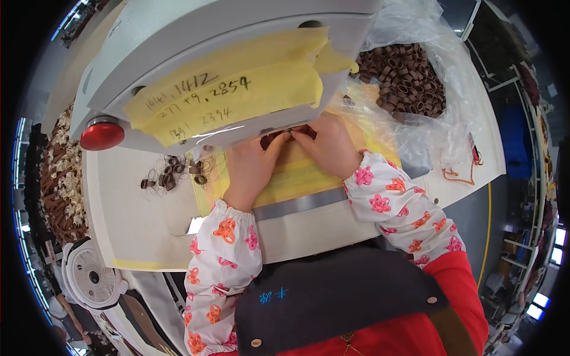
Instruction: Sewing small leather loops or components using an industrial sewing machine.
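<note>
Operating remotely, I watched the left hand (252,165) and right hand (331,145) pinch a dark-brown piece (272,139) by the near edge of the sewing-machine head (196,47), left of heaped brown loops (415,83), seemingly aligning it, which likely called for holding it steady next.

Fingers (276,145) were bare. White sleeve covers (392,199) carried pink and orange flowers, gathered at ends nearest fingers. Red garment (457,276) showed past right cover, farther from fingers. Dark apron (356,314), well below fingers, bore blue mark (274,295), round metal studs (432,300). Brown strap (456,329) overlay red garment.
</note>
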{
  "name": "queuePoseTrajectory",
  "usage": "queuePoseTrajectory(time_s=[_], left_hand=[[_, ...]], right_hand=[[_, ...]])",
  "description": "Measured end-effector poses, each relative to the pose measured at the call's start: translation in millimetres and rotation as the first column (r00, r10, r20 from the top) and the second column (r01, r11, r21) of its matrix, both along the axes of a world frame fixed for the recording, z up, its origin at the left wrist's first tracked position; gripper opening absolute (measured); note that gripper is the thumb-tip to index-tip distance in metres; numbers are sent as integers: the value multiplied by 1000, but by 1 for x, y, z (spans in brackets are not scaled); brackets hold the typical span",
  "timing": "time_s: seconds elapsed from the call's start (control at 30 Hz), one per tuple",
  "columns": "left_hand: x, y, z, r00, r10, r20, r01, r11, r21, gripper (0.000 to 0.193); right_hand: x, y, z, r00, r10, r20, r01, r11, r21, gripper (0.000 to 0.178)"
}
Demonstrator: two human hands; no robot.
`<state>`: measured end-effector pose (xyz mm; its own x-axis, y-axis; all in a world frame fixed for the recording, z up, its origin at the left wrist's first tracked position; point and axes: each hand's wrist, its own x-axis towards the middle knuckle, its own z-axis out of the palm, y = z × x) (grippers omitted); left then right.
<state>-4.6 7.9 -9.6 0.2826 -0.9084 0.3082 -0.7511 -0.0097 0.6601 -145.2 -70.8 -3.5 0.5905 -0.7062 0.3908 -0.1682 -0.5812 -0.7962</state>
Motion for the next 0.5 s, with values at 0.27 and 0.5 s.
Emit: queuePoseTrajectory(time_s=[0.27, 0.5], left_hand=[[0, -7, -5, 992, 119, -29, -115, 987, 113, 30], [1, -7, -3, 995, 80, -55, -78, 996, 36, 25]], right_hand=[[-1, -1, 7, 997, -50, -66, 47, 998, -51, 7], [2, -6, 2, 998, -39, -48, 31, 988, -153, 5]])
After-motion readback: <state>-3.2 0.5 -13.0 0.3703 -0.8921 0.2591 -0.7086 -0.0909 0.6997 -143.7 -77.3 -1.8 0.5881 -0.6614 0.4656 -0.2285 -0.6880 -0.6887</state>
